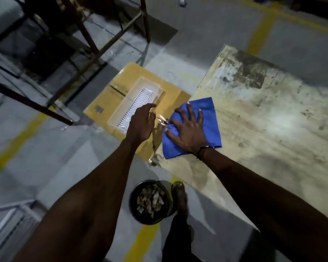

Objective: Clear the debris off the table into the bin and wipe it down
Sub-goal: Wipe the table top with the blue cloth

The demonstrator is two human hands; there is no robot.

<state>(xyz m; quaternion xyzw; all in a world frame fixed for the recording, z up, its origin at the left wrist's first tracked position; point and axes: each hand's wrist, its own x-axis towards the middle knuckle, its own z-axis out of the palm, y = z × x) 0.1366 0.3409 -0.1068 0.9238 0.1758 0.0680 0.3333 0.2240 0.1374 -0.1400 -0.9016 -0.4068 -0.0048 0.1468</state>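
From the head view: blue cloth spread at the near-left corner of the counter, pinned flat under the right hand, fingers splayed. Left hand hovering just off the edge, relaxed, holding nothing. Bin on the floor below, scraps inside. Probably soft, light, prone to bunching; best pressed by the palm at the middle. Something shiny between the hands, too blurred to name.

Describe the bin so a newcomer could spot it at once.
Start at the stained table, where the right hand presses a blue cloth at its near-left edge. Look down to the grey floor below that edge, beside the person's foot. The bin is the round black container holding pale scraps, unlike the flat cardboard box farther off.
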